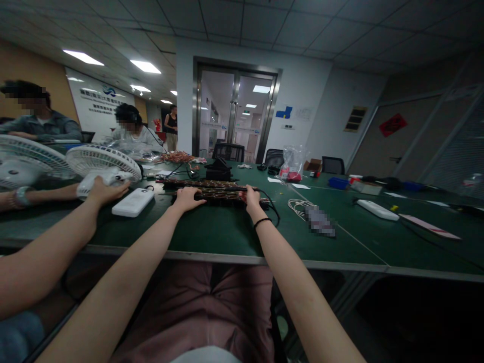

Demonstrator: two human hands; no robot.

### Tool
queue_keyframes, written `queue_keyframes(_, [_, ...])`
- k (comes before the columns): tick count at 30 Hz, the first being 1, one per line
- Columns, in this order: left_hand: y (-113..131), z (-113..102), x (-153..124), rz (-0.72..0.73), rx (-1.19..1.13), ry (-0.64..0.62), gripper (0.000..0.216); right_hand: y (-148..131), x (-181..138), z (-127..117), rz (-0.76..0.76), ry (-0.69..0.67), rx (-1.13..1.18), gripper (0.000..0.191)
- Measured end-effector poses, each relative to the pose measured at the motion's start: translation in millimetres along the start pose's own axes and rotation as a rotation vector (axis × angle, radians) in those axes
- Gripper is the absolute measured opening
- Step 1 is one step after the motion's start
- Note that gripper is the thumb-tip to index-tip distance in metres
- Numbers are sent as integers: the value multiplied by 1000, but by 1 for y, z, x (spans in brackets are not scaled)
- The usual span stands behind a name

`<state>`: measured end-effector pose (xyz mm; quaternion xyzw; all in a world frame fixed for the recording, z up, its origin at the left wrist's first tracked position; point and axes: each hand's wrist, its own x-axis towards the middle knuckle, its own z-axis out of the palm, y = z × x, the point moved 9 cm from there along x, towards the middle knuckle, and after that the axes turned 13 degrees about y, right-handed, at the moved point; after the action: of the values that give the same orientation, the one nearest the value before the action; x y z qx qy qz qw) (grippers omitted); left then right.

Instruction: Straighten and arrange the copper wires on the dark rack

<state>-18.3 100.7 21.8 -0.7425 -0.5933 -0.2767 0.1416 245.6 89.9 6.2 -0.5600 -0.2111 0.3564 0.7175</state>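
Observation:
Both my arms reach forward over the green table (pixel 212 232). My left hand (pixel 186 198) lies on the left end of a long dark rack of strips (pixel 217 192), fingers curled over its near edge. My right hand (pixel 252 197), a black band on its wrist, grips the right part of the same rack, fingers closed over it. A black cable (pixel 273 204) loops from the rack's right end.
A neighbour's arm at the left reaches to a white desk fan (pixel 104 164); a white power bank (pixel 133 202) lies beside it. A coil of pale wire (pixel 298 205), a plastic bag (pixel 292 164), a white power strip (pixel 377 209) and blue bins sit to the right. People sit at the far left.

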Motion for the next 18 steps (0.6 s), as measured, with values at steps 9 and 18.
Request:
queue_keyframes(9, [-1, 1, 1, 6, -22, 22, 53, -1, -1, 0, 1, -4, 9, 16])
queue_keyframes(18, [-1, 1, 0, 15, -37, 25, 57, 2, 2, 1, -4, -6, 13, 14])
